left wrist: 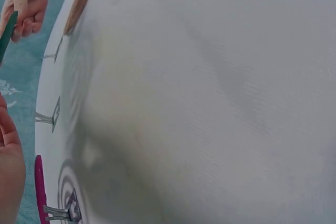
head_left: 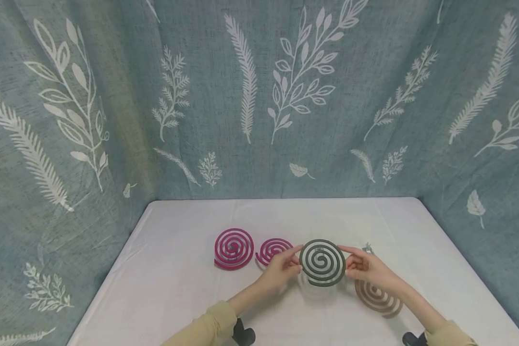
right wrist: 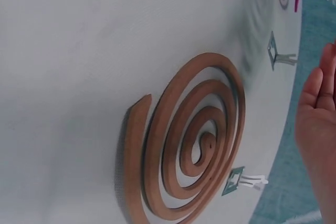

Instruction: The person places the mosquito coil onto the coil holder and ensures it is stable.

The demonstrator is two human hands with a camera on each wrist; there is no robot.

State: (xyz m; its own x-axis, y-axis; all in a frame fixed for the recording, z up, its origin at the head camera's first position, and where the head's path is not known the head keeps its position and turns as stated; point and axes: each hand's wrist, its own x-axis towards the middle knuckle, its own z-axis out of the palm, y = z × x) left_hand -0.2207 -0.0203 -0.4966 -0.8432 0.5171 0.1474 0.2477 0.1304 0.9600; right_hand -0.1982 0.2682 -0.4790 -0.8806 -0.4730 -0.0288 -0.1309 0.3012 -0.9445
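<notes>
Both hands hold up a dark green mosquito coil (head_left: 322,262), its spiral facing the head camera. On its left edge, the fingers and thumb of my left hand (head_left: 281,269) pinch it. My right hand (head_left: 369,270) grips the opposite edge in the same way. The left wrist view catches the coil nearly edge-on as a green sliver (left wrist: 7,34). Below the right hand, a brown coil (right wrist: 157,124) lies flat on the white table, partly covered by that hand in the head view.
Two magenta coils stand left of the hands, one whole (head_left: 233,249), the other (head_left: 265,252) partly behind the left hand. Small metal stands (right wrist: 272,51) sit along the table's far side, one (right wrist: 233,181) beside the brown coil. A patterned blue-green curtain (head_left: 216,96) surrounds the white table (head_left: 164,269).
</notes>
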